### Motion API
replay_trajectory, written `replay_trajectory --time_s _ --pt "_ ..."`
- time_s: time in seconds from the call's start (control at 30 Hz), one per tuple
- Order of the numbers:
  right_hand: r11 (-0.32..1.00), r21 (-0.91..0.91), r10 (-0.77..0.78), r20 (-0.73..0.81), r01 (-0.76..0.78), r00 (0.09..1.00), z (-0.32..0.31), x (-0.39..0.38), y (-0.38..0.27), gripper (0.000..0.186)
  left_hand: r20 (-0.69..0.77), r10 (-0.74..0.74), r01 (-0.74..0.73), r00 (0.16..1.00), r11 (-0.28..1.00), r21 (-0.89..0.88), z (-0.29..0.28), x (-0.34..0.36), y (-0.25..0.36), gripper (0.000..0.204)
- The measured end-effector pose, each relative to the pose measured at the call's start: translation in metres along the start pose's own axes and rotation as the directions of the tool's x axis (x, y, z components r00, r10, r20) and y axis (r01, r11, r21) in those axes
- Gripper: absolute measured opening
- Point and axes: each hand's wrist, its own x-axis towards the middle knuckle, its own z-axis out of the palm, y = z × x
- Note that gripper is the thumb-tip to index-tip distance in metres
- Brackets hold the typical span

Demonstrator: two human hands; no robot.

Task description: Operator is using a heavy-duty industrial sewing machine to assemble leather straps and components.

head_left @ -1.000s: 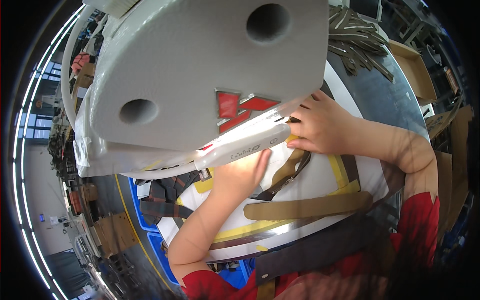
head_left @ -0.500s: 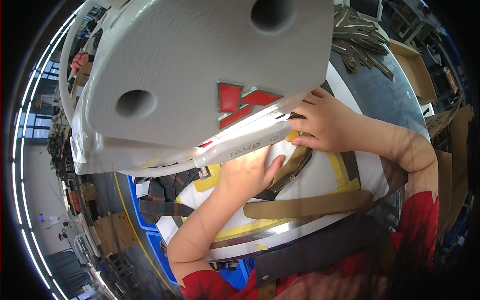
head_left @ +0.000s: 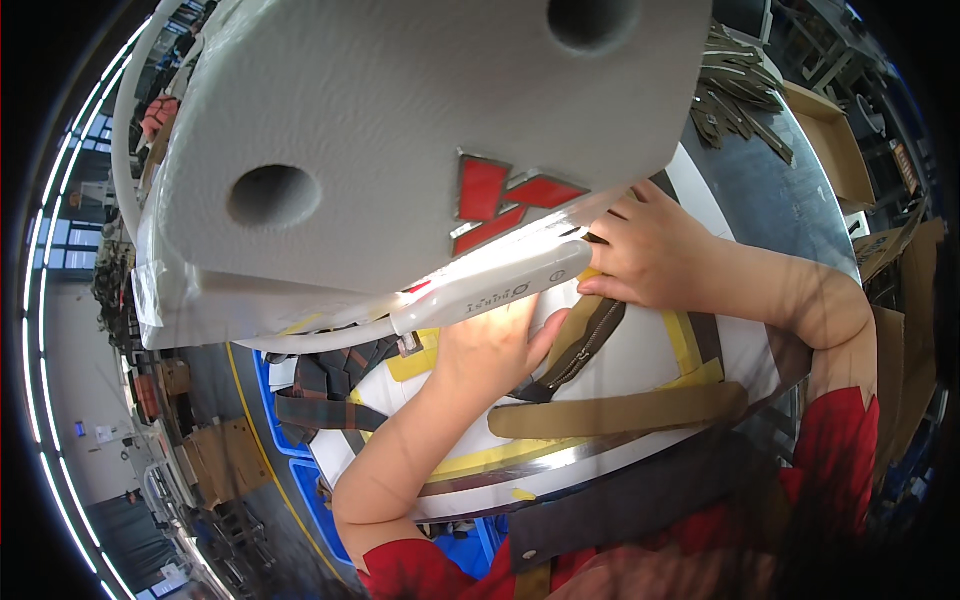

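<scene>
A white sewing machine head [head_left: 390, 100] with red metal emblem pieces fills the upper middle; a white lamp bar [head_left: 490, 290] glows along its lower edge. Beneath the lamp, my left hand [head_left: 485, 345] lies open beside an olive zipper piece [head_left: 570, 345], thumb apart, fingertips hidden by the lamp. My right hand [head_left: 640, 250] grips that piece near its upper end with thumb and fingers, partly under the machine. Nearer me, a flat olive strip [head_left: 615, 410] rests across the white worktop [head_left: 650, 360], which carries yellow tape [head_left: 682, 340].
Dark straps [head_left: 320, 405] lie at the worktop's left, above blue bins [head_left: 315, 510]. A pile of olive strips [head_left: 740, 90] sits on the metal table at the upper right, beside a cardboard box [head_left: 830, 145]. More cardboard [head_left: 900, 360] stands at the right.
My left thumb has moved up and right, away from its earlier straight position. The zipper piece shows more fully. My right hand has shifted slightly, and the machine appears a little farther right in view.
</scene>
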Motion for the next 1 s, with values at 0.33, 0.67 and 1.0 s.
replay_trajectory --time_s 0.33,0.67,1.0 --pt "0.986 0.161 -0.05 0.009 0.047 0.999 -0.001 0.001 0.01 0.036 -0.017 0.001 -0.003 1.0 0.996 -0.091 -0.002 0.001 -0.006 0.04" --pt "0.987 0.148 -0.063 0.017 0.06 0.998 -0.005 0.0 0.01 0.038 -0.03 0.017 -0.02 0.999 0.994 -0.107 -0.002 0.002 -0.006 0.04" --pt "0.988 0.124 -0.094 -0.021 0.096 0.995 -0.001 -0.001 0.01 0.039 -0.012 -0.013 0.012 1.0 0.994 -0.107 0.0 0.002 -0.007 0.04"
